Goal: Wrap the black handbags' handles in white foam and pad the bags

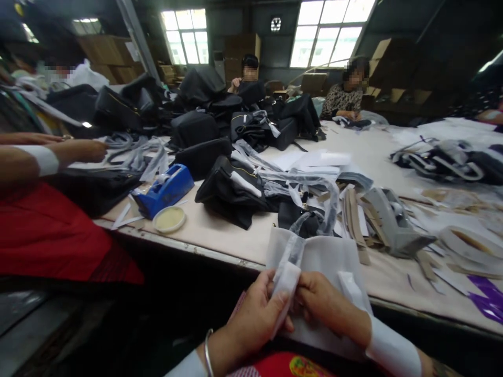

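Left hand [259, 310] and right hand [328, 302], grasping translucent white wrapping [288, 276]; black leather-look bag [216, 189], blue plastic tape dispenser [168, 191], on pale bench [220, 229].

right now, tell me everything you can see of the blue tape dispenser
The blue tape dispenser is glossy, plastic-looking, and cradles a pale tape roll. It stands upright near the front edge of the table, turned at an angle, beside a shallow round dish. Nobody is touching it; whether it touches the clear plastic behind is unclear.
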{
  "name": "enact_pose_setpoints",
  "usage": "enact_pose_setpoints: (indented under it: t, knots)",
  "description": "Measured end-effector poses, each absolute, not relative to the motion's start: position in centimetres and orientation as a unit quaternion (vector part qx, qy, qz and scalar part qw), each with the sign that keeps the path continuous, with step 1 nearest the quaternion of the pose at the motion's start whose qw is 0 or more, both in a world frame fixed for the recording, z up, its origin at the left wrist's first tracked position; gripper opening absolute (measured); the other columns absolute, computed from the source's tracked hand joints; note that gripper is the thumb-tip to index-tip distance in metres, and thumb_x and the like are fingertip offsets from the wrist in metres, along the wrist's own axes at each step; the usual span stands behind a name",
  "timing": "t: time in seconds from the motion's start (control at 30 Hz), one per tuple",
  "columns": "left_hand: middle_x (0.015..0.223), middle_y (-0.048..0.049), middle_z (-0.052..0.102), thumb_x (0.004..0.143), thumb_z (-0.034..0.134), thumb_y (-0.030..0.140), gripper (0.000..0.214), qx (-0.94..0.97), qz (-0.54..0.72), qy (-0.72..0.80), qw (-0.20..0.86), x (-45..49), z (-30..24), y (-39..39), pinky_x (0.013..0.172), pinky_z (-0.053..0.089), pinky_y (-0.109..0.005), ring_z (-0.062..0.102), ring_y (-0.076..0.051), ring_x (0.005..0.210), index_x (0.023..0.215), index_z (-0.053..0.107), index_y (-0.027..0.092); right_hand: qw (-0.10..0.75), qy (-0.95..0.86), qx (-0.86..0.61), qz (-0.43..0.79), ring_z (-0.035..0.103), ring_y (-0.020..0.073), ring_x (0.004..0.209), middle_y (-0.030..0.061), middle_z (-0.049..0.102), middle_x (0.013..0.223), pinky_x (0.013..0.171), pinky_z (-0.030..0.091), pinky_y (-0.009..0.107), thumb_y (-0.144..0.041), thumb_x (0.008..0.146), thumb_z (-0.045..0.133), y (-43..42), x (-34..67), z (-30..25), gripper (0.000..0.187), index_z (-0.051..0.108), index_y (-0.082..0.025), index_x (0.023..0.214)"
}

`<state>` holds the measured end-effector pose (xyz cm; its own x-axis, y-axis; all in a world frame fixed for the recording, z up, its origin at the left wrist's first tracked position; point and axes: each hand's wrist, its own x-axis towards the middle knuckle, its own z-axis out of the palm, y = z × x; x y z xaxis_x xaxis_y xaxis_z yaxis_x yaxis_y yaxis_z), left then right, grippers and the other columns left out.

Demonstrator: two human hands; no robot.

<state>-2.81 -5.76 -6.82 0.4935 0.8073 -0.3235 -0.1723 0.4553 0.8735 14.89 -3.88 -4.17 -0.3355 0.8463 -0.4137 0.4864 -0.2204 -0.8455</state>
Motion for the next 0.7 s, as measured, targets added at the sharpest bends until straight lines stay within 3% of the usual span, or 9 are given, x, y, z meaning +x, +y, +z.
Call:
enact_pose_setpoints:
  t: [0.13,0.27,0.47,0.7]
  knots:
    - [0.075,-0.0017,0.064,0.086,0.062,0.054,0.048,0.404,0.323,0.395,0.759,-2.7,-6.1,-5.7,0.044,0.043,-0.018,0.058,-0.009,0.046,0.11,0.047,0.016,0.141,-0.586,-0.573,0.555,0.058,0.0109,0.046,-0.0004,0.067,0.067,0.045,0.042,0.02,-0.031,0.088,0.045,-4.6,15.9,-4.6,0.025,0.064,-0.016,0.082]
    - [0.077,-0.0026,0.065,0.083,0.066,0.054,0.048,0.395,0.325,0.39,0.765,-2.8,-5.3,-5.6,0.045,0.045,-0.018,0.06,-0.01,0.047,0.106,0.047,0.016,0.086,-0.596,-0.609,0.517,0.058,0.0115,0.046,0.0008,0.066,0.061,0.047,0.043,0.021,-0.043,0.092,0.046,-5.2,16.6,-4.2,0.037,0.061,-0.017,0.07]
    - [0.074,-0.0001,0.063,0.078,0.07,0.055,0.054,0.363,0.339,0.363,0.788,-3.1,-5.9,-5.6,0.044,0.046,-0.019,0.062,-0.011,0.047,0.109,0.049,0.017,0.125,-0.61,-0.578,0.528,0.056,0.0123,0.046,0.0001,0.066,0.06,0.046,0.042,0.021,-0.024,0.084,0.041,-4.6,15.0,-4.0,0.028,0.067,-0.016,0.08]
    - [0.073,-0.0032,0.066,0.076,0.073,0.056,0.054,0.368,0.321,0.374,0.789,-3.5,-6.2,-5.4,0.046,0.047,-0.021,0.062,-0.012,0.049,0.102,0.058,0.012,0.142,-0.598,-0.578,0.537,0.052,0.0099,0.04,-0.002,0.058,0.049,0.042,0.036,0.019,-0.018,0.074,0.041,-4.1,14.4,-4.4,0.024,0.058,-0.017,0.059]
